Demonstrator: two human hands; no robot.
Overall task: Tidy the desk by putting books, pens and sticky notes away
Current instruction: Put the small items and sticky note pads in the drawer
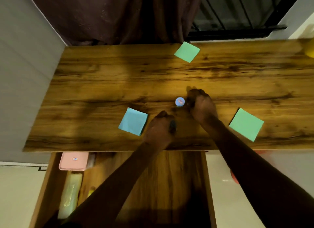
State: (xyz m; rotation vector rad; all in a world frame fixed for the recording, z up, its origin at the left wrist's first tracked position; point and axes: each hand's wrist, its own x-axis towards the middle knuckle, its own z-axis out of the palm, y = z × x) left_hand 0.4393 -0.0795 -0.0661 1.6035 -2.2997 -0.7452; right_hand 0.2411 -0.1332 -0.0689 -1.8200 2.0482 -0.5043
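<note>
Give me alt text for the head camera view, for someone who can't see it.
Two hands work mid-desk: the right hand beside a small round blue cap, the left hand closed on a dark object. A blue sticky pad and two green sticky pads lie around them above an open drawer.

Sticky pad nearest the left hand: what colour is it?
Light blue pad, clearest in the head view.

Dark curtain [110,15], barred window [237,12].
</note>
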